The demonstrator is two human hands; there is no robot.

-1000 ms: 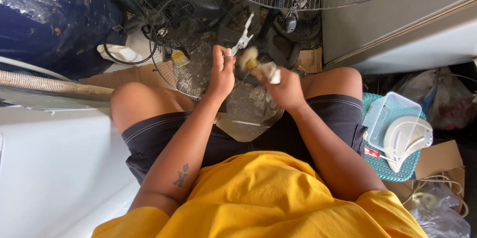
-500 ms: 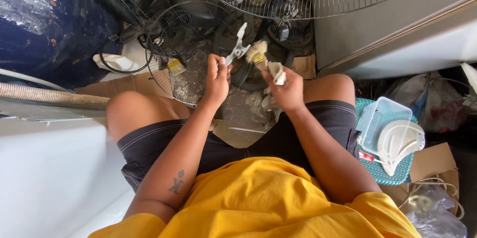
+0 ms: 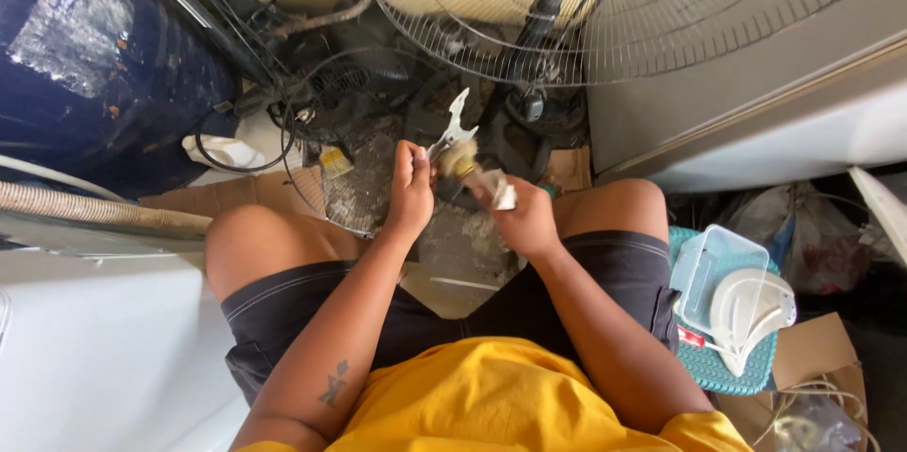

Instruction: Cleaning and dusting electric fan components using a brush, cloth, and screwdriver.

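I sit with my knees apart, both hands raised between them. My left hand [image 3: 412,189] grips a small metal bracket [image 3: 453,127] with forked prongs that stick up and away from me. My right hand [image 3: 525,216] holds a paintbrush [image 3: 475,174] by its handle, and the pale bristle head [image 3: 454,160] rests against the base of the bracket. Dusty debris and a grimy grille piece [image 3: 357,195] lie on the floor just below my hands.
A large wire fan guard [image 3: 605,32] with its motor hub stands ahead of me. A dark blue barrel [image 3: 94,65] is at the left, with black cables [image 3: 283,121] beside it. A teal basket [image 3: 732,372] with a clear plastic box and a white fan part sits at my right thigh.
My view has tilted, so the hands sit lower in the frame. Both hands stay on the bracket and the brush, which remain pressed together.
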